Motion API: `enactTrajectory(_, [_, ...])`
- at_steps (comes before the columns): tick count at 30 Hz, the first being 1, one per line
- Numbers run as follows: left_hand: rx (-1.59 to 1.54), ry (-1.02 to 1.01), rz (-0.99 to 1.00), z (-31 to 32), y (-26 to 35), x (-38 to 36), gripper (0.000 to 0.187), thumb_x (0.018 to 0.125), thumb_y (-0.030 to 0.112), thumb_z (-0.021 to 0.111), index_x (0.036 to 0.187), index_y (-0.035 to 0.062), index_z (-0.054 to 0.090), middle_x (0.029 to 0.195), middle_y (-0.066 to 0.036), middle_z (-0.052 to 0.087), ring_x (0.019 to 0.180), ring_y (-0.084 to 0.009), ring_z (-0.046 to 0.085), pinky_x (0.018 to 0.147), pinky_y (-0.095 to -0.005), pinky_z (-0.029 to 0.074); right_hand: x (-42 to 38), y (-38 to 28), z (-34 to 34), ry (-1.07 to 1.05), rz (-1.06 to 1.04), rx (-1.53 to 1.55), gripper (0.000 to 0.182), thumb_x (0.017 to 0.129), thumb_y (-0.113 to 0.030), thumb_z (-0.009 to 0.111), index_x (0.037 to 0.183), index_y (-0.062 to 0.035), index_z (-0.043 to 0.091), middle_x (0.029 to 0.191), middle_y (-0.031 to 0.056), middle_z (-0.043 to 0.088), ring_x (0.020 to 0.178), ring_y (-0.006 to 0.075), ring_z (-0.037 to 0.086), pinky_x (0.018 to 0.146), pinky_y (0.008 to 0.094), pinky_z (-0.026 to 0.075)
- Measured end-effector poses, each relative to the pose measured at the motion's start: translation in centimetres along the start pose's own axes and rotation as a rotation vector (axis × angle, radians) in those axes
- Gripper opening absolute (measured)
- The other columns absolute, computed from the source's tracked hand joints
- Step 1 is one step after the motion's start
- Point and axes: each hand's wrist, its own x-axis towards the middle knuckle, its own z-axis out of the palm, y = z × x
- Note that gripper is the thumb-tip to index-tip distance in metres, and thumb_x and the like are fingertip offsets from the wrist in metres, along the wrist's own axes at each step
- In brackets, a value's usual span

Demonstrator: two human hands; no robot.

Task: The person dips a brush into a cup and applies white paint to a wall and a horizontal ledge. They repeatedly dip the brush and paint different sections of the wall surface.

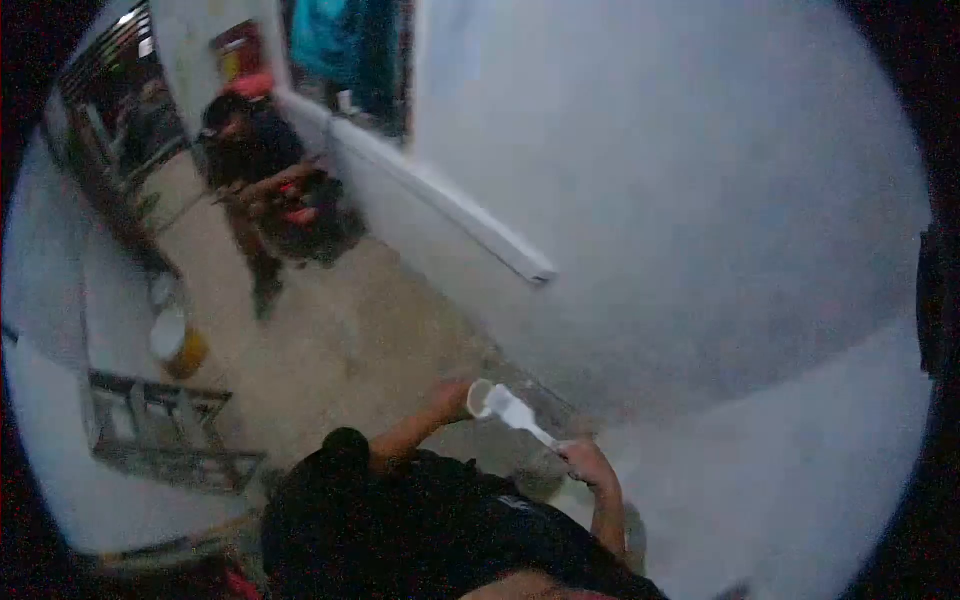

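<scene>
My left hand point(455, 400) is closed around a small pale cup point(480, 399), whose round opening faces up toward me. My right hand point(590, 465) grips the handle of a paintbrush point(513, 410) with a white-coated, wide head. The brush head is at the cup's rim, overlapping it in view; whether it touches is too blurred to tell. What the cup contains is hard to make out. Both hands are in front of my dark shirt, near the foot of the pale wall point(700, 200).
Along the wall runs a white ledge point(450, 205) below a window opening with teal cloth point(325, 40). Another person point(265, 170) sits at the back left. A yellow bucket point(187, 355) and a grey metal frame point(170, 430) stand left on the tan floor point(340, 320).
</scene>
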Motion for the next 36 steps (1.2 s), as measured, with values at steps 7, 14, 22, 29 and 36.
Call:
enactTrajectory(7, [0.169,-0.118,0.384,1.1,-3.9,5.7,0.074,0.076,0.050,0.081,0.139,0.0185,0.055,0.136,-0.013,0.059,0.127,-0.0349,0.055,0.108,-0.0495,0.044,8.6,0.4,6.4,0.098,0.114,-0.071,0.027,0.089,-0.024,0.067,0.105,-0.0029,0.075,0.098,0.0199,0.073,0.087,0.0332,0.069,0.082,0.0425,0.053])
enactTrajectory(14, [-0.181,0.007,0.577,1.7,-9.8,8.5,0.079,0.073,0.043,0.085,0.138,0.0115,0.055,0.136,-0.014,0.060,0.127,-0.0370,0.055,0.105,-0.0497,0.044,13.5,-11.3,8.3,0.387,0.338,0.109,0.032,0.087,-0.020,0.070,0.112,-0.0004,0.072,0.085,0.0187,0.073,0.078,0.0253,0.070,0.074,0.0395,0.054])
enactTrajectory(22, [-0.192,0.056,0.593,-1.9,-7.2,7.5,0.069,0.073,0.032,0.088,0.131,0.0086,0.060,0.130,-0.015,0.064,0.121,-0.0358,0.060,0.103,-0.0476,0.048,12.7,-13.4,8.6,0.484,0.090,0.147,0.032,0.084,-0.026,0.072,0.110,-0.0074,0.072,0.096,0.0208,0.072,0.078,0.0381,0.072,0.073,0.0469,0.057])
enactTrajectory(29, [-0.185,0.339,0.720,-0.9,-6.6,10.1,0.082,0.067,0.022,0.091,0.139,0.0106,0.054,0.148,-0.014,0.051,0.138,-0.0331,0.047,0.112,-0.0467,0.042,11.7,-8.6,8.9,0.683,-0.310,-0.116,0.034,0.078,-0.014,0.074,0.109,-0.0006,0.068,0.106,0.0221,0.068,0.094,0.0397,0.068,0.080,0.0460,0.057])
enactTrajectory(36, [-0.307,0.414,0.921,1.0,-2.9,12.6,0.080,0.064,0.018,0.092,0.135,0.0099,0.055,0.142,-0.015,0.057,0.133,-0.0361,0.053,0.111,-0.0453,0.043,9.1,-7.9,7.0,0.662,-0.289,-0.260,0.044,0.073,-0.010,0.076,0.114,0.0021,0.065,0.109,0.0205,0.064,0.096,0.0406,0.065,0.081,0.0459,0.056])
